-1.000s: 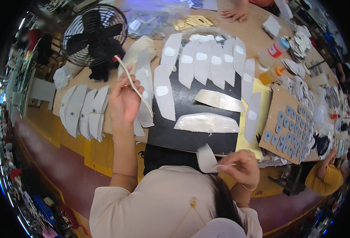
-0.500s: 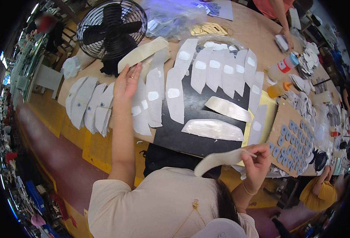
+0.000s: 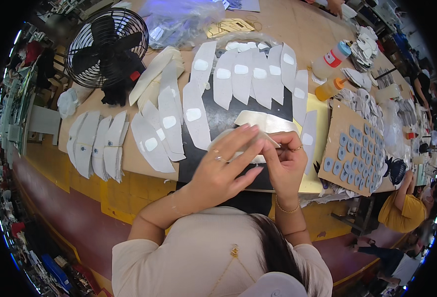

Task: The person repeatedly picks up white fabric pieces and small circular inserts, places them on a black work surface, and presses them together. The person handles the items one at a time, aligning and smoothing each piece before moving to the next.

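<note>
Both my hands meet over the front of the black mat (image 3: 218, 113), around a cream curved fabric piece (image 3: 220, 139) that they partly cover. My left hand (image 3: 224, 166) lies against it with long, slightly bent fingers, thumb held lower. The thumb and bent fingers of my right hand (image 3: 286, 161) pinch its right end, close to the left index fingertip. What the fingertips do there is hidden. Just beyond them a cream, shiny curved piece (image 3: 268, 120) rests on the mat; another below is mostly covered.
Pale grey panels (image 3: 242, 74) with white patches fan around the mat. Tied stacks (image 3: 85, 141) lie left, below a black fan (image 3: 107, 48). To the right are a cardboard sheet (image 3: 331, 166) of grey-blue pieces, an orange-yellow bottle (image 3: 329, 89) and a clear blue-capped bottle (image 3: 331, 58).
My left hand has come back from the cream stack at the far left to the piece in my right hand. The right hand has moved up and left, over the mat.
</note>
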`<move>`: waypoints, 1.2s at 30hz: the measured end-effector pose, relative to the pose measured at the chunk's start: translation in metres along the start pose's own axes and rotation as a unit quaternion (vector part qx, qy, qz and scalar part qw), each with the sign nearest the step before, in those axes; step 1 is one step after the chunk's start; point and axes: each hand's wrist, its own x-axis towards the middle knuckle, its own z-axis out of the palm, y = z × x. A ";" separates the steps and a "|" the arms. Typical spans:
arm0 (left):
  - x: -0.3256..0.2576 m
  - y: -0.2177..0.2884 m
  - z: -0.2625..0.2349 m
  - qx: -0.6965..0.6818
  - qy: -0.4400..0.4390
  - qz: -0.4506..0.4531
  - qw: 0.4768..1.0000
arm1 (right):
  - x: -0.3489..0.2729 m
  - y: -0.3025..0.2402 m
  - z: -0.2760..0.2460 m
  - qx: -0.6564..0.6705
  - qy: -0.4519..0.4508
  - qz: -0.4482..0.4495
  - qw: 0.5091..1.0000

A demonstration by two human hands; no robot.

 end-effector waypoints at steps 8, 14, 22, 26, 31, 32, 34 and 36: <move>0.006 -0.011 0.018 -0.123 0.057 -0.085 0.987 | 0.001 -0.004 0.001 -0.098 -0.019 -0.039 0.994; 0.008 -0.017 0.019 -0.005 0.057 0.002 0.998 | 0.003 -0.012 0.005 -0.135 -0.010 -0.044 0.990; 0.006 -0.009 0.012 -0.018 0.032 -0.030 0.999 | 0.006 -0.013 -0.005 -0.096 -0.041 0.028 0.994; 0.004 -0.008 0.010 -0.137 0.009 -0.113 0.984 | 0.005 -0.010 -0.006 -0.068 -0.053 0.034 0.996; 0.003 -0.009 0.010 -0.045 0.013 -0.075 0.996 | 0.003 -0.012 -0.003 -0.121 -0.036 0.026 0.992; 0.004 -0.009 0.010 -0.023 0.016 -0.060 0.998 | 0.003 -0.012 -0.004 -0.144 -0.038 0.013 0.989; 0.005 -0.009 0.011 0.018 0.022 -0.028 0.999 | 0.003 -0.013 -0.005 -0.172 -0.041 -0.002 0.984; 0.006 -0.008 0.009 -0.001 0.014 -0.036 0.999 | 0.003 -0.015 -0.005 -0.179 -0.046 -0.009 0.983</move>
